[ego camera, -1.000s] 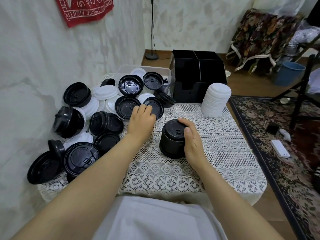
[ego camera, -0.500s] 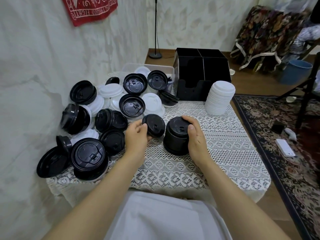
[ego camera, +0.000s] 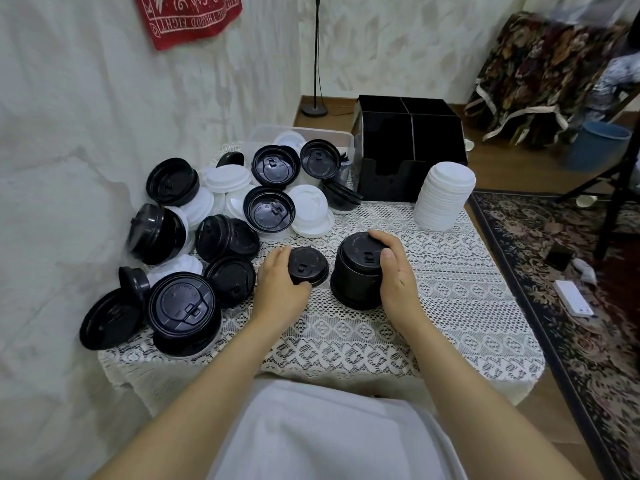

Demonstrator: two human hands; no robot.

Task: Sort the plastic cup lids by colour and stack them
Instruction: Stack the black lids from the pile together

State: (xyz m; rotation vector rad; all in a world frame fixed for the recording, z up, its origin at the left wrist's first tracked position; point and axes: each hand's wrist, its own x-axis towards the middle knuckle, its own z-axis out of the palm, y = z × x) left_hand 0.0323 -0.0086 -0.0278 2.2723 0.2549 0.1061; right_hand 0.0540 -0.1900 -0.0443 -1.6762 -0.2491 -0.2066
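The black lids [ego camera: 185,308] are seen as glossy, smooth plastic; the white stack [ego camera: 445,199] is finished duller. Lace cloth [ego camera: 450,306] is spread beneath them. The black organiser [ego camera: 436,143] is possibly made of matt plastic.

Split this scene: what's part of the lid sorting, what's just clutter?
Job:
- left hand holding a black lid
- right hand gripping the black stack
- white stack
- mixed lid pile

Lying about:
- black organiser
- blue bin
- white device on the rug
- red cloth on the wall
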